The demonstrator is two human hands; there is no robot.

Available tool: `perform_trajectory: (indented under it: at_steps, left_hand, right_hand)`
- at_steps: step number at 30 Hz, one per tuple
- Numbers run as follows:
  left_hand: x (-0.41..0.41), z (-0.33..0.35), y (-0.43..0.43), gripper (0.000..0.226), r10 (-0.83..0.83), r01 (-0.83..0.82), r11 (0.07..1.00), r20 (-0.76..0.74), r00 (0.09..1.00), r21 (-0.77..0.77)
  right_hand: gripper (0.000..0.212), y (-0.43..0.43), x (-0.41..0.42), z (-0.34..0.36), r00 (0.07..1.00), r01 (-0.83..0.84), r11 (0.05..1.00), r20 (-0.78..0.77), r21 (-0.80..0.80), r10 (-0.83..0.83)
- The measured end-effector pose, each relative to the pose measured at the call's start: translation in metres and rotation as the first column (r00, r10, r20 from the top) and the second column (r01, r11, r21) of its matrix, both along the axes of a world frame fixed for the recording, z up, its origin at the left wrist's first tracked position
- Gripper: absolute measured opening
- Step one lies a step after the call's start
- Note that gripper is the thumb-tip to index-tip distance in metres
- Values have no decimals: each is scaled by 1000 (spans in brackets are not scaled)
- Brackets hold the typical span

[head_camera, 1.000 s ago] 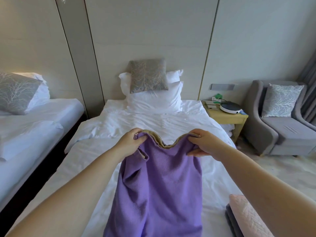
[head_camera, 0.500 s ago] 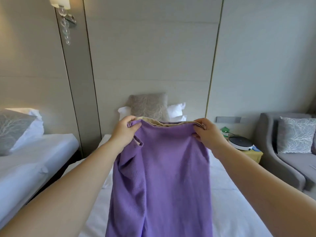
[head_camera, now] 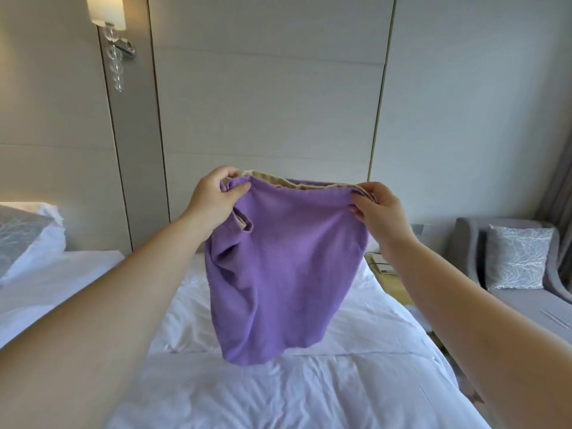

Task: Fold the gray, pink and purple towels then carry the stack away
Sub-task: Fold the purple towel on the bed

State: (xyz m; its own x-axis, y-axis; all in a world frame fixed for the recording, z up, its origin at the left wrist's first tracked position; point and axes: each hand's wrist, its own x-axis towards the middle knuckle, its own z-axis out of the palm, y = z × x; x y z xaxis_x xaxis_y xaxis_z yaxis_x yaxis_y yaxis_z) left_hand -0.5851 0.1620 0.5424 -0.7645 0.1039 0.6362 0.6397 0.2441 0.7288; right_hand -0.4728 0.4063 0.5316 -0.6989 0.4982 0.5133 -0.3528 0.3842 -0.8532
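Note:
The purple towel with a beige trim along its top edge hangs in the air in front of me, over the white bed. My left hand pinches its top left corner and my right hand pinches its top right corner. The towel's lower edge hangs free a little above the sheet, bunched on the left side. The pink and gray towels are out of view.
A second bed with a gray patterned pillow lies to the left. A yellow nightstand stands right of the bed, and a gray armchair with a cushion beyond it. A wall lamp hangs at upper left.
Both hands have lifted the purple towel up off the bed until it hangs free. My view has tilted upward, so the folded pink and gray towels at lower right have left the frame.

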Motion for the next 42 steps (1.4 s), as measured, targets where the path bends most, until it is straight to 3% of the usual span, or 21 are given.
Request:
perform_trajectory:
  at_steps: [3, 6, 9, 13, 17, 20, 23, 28, 34, 38, 42]
  left_hand:
    - [24, -47, -18, 23, -27, 36, 995, 90, 996, -95]
    - [54, -120, -35, 12, -29, 74, 979, 233, 972, -189]
    - [94, -205, -56, 16, 0, 110, 955, 372, 928, -274]
    - [165, -311, -88, 20, -24, 247, 920, 584, 811, -304]
    - [236, -395, -122, 23, -14, 364, 866, 711, 703, -343]
    - [272, -445, -150, 19, 55, 383, 825, 733, 678, -416]
    - [298, -485, -173, 6, 141, 380, 767, 713, 686, -517]
    - [336, -537, -202, 9, 212, 412, 721, 743, 635, -557]
    - [387, -570, -245, 11, 290, 404, 678, 728, 621, -614]
    - [426, -575, -255, 8, 323, 336, 695, 694, 644, -635]
    - [474, -569, -268, 15, 442, 157, 752, 667, 600, -640]
  right_hand:
    - [10, -8, 26, -45, 990, -18, 998, 140, -58, 26]
    - [13, -24, 61, -120, 953, -5, 996, 301, -92, 33]
    - [13, -45, 103, -206, 877, 23, 997, 479, -76, 16]
    - [13, -69, 173, -311, 692, 30, 999, 721, 29, -42]
    - [15, -81, 246, -398, 499, -168, 952, 855, 255, -141]
    - [16, -83, 302, -450, 415, -362, 791, 845, 494, -337]
    - [14, -84, 348, -484, 407, -420, 702, 810, 576, -422]
    - [16, -92, 406, -523, 354, -454, 682, 819, 573, -453]
    - [15, -94, 462, -539, 365, -441, 702, 827, 559, -428]
    - [17, -100, 497, -548, 341, -512, 675, 847, 531, -408]
    - [19, -107, 540, -549, 373, -515, 672, 845, 532, -382]
